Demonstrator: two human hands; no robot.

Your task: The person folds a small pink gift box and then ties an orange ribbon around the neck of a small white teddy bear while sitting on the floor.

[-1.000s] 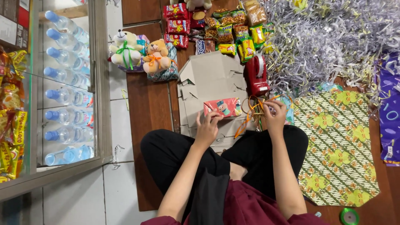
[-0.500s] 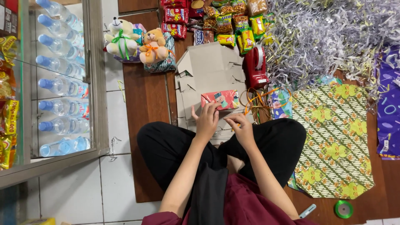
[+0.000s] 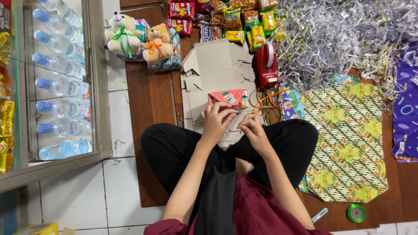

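Note:
I sit cross-legged on the floor. A small box wrapped in red patterned paper point(image 3: 227, 97) lies on a stack of flat grey cardboard boxes point(image 3: 216, 61) in front of my knees. My left hand point(image 3: 217, 119) rests on the near edge of the wrapped box, fingers curled over it. Just beside it, my right hand point(image 3: 254, 130) has its fingers pinched together close to the box's near corner; what it pinches is too small to tell.
A red tape dispenser point(image 3: 265, 65), orange ribbon point(image 3: 267, 99), green-yellow wrapping paper point(image 3: 346, 139), purple paper point(image 3: 406, 104), silver shredded filler point(image 3: 344, 30), snack packets point(image 3: 226, 15), two small teddy bears point(image 3: 139, 37), a green tape roll point(image 3: 356, 213). A glass cabinet of water bottles point(image 3: 56, 87) stands left.
My right hand came back from the orange ribbon to the near edge of the wrapped box. The left hand stayed on the box. The view shifted slightly.

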